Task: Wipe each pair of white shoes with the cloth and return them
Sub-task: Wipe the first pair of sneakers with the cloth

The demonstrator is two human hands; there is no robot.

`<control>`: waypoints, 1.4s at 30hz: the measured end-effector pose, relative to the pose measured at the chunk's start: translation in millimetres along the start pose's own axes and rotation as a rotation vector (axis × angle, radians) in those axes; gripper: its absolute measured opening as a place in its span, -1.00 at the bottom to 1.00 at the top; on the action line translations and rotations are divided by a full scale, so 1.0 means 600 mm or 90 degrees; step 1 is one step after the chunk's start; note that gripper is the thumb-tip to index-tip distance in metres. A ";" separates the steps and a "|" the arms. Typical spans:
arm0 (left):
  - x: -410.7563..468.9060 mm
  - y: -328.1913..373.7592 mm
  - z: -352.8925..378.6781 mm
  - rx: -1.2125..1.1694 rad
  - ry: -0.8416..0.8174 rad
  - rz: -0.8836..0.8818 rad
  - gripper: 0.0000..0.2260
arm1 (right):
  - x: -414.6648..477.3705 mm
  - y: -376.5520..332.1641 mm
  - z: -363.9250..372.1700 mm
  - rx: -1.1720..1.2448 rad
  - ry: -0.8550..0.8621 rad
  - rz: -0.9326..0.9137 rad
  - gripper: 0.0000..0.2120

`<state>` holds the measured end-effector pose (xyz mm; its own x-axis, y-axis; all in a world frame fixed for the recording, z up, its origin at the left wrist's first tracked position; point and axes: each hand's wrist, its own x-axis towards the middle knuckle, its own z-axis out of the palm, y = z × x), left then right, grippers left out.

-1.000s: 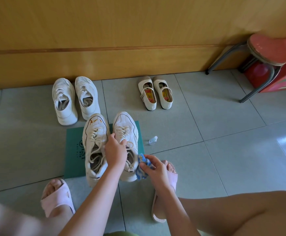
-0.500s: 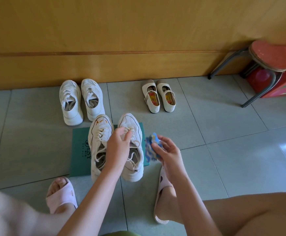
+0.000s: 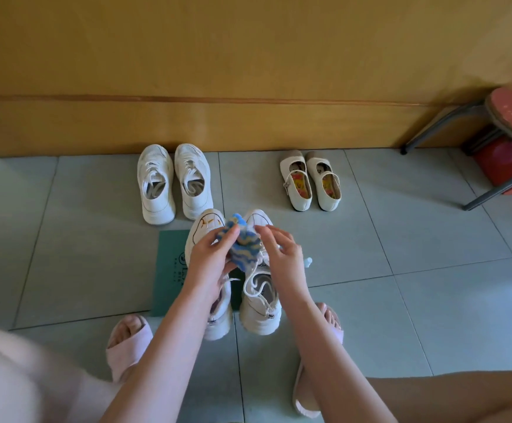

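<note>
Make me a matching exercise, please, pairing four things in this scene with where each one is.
Things:
1. cloth
2. strap shoes
3. green mat
4. stool

Places:
A. under the nearest sneakers
B. far right, beside the wall
C. pinched in the left hand
D. by the wall, right of the lace-up sneakers

Pairs: 1-C, 2-D, 3-A, 4-B.
</note>
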<state>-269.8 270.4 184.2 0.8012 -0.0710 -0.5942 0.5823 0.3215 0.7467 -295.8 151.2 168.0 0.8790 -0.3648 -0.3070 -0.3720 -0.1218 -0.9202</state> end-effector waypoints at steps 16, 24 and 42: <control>0.126 0.013 -0.002 0.129 0.157 0.122 -0.80 | 0.011 0.068 -0.012 -0.409 -0.036 0.050 -0.40; 0.201 -0.006 0.066 0.368 0.155 0.279 -0.80 | 0.017 0.077 -0.062 -0.231 -0.060 0.087 -0.45; 0.114 -0.116 0.066 0.473 0.214 0.279 -0.72 | 0.023 0.100 -0.085 -0.147 -0.063 0.070 -0.44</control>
<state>-249.9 205.6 103.3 0.9563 0.2293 -0.1816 0.2684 -0.4412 0.8563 -321.2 92.0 120.8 0.8500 -0.2973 -0.4348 -0.5153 -0.2980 -0.8035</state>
